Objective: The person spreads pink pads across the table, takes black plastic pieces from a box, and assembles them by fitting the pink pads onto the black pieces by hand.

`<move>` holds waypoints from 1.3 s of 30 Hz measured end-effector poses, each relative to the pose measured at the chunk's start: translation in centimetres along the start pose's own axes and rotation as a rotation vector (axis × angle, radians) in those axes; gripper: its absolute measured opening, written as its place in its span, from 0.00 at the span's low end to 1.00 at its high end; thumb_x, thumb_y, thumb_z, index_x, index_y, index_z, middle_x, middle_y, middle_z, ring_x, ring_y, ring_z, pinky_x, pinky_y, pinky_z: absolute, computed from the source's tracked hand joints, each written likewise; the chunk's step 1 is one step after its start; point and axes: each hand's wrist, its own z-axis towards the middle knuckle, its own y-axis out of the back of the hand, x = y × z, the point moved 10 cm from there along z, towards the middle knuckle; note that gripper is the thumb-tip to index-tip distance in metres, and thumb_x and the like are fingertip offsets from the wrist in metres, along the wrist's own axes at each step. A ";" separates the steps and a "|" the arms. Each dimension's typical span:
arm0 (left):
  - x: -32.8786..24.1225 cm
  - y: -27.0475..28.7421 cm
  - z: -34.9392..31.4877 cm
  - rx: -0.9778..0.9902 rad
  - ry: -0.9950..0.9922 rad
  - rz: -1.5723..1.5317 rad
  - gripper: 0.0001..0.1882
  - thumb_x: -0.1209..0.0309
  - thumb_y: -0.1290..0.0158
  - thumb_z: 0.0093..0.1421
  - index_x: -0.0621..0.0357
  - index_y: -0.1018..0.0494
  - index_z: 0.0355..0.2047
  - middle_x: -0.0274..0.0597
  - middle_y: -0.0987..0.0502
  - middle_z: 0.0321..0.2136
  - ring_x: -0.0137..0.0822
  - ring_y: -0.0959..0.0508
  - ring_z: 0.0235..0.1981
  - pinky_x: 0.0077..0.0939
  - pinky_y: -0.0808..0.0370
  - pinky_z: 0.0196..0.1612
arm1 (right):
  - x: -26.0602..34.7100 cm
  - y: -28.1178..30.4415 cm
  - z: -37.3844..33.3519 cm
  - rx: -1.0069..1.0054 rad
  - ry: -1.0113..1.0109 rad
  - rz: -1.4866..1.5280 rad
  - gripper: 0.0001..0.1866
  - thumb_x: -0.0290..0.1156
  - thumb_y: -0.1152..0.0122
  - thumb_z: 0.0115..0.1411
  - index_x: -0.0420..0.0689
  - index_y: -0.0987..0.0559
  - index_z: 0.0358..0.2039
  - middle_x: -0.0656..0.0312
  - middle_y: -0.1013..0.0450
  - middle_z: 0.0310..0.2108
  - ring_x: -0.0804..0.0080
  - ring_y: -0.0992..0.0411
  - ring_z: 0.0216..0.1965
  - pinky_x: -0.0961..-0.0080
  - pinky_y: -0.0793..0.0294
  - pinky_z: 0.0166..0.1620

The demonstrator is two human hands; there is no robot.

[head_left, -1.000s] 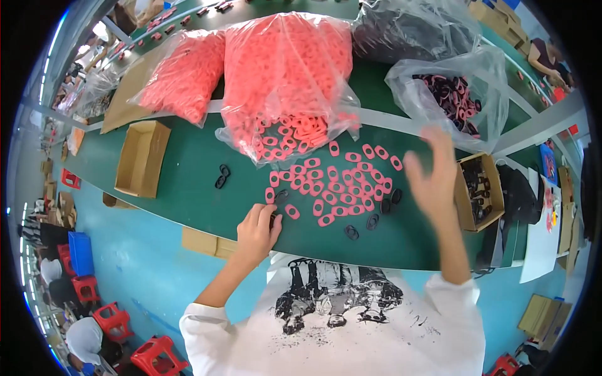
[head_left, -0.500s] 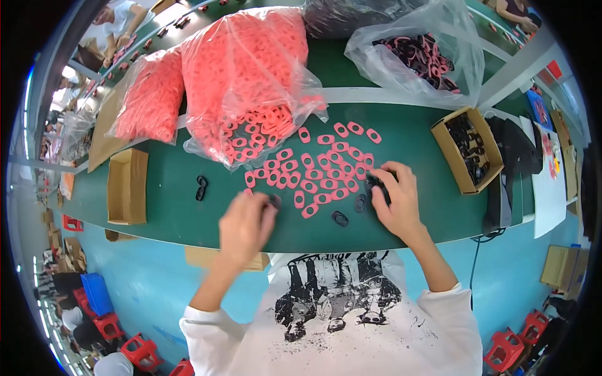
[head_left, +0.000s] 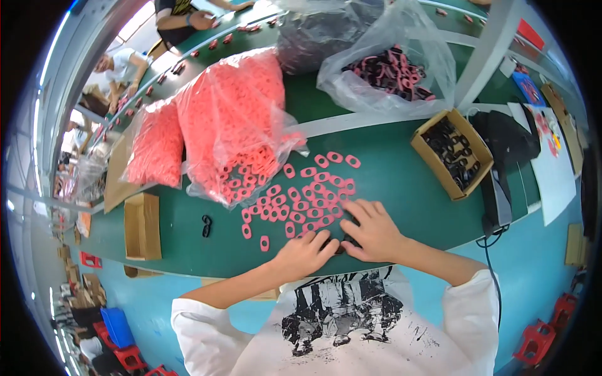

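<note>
Flat pink oval rings (head_left: 264, 248) lie loosely spread over the green table in front of me. At their near edge my left hand (head_left: 304, 255) has its fingertips closed on a black oval part (head_left: 328, 242), largely covered by the fingers. Close beside it, my right hand (head_left: 376, 235) curls over more black parts (head_left: 352, 240), with the fingers hiding most of them. The two hands nearly meet near the table's front edge. Two joined black rings (head_left: 206, 225) rest by themselves to the left.
Clear bags of pink rings (head_left: 232, 106) stand at the back left, the larger one spilling forward. A clear bag (head_left: 392, 75) of pink-and-black pieces sits at the back right. An open carton (head_left: 127, 229) stands left; another carton (head_left: 433, 164) with black parts stands right.
My left hand has moved right, up to my right hand, which has come inward and lower. A single pink ring now lies apart at the near left. The whole view has tilted.
</note>
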 end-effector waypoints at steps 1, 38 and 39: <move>0.4 0.9 0.5 0.006 -0.025 0.000 0.15 0.68 0.40 0.52 0.56 0.29 0.39 0.42 0.28 0.37 0.36 0.23 0.29 0.28 0.25 0.21 | 0.2 -1.0 -0.5 0.069 0.030 0.017 0.18 0.39 0.31 0.45 0.45 0.26 0.34 0.56 0.33 0.39 0.57 0.33 0.40 0.62 0.34 0.39; 2.3 2.5 1.9 -0.019 0.054 -0.340 0.22 0.82 0.42 0.44 0.67 0.25 0.43 0.46 0.30 0.37 0.37 0.26 0.31 0.24 0.25 0.22 | -42.1 15.2 16.2 -0.144 -0.625 -0.153 0.23 0.42 0.42 0.55 0.36 0.23 0.43 0.42 0.23 0.35 0.48 0.24 0.39 0.56 0.26 0.42; 3.7 4.3 5.3 -0.121 0.034 -0.324 0.21 0.81 0.42 0.44 0.67 0.24 0.42 0.46 0.30 0.36 0.38 0.25 0.31 0.25 0.24 0.24 | -40.1 15.3 15.6 -0.126 -0.779 0.174 0.19 0.39 0.44 0.56 0.36 0.21 0.38 0.44 0.23 0.32 0.54 0.24 0.37 0.59 0.26 0.40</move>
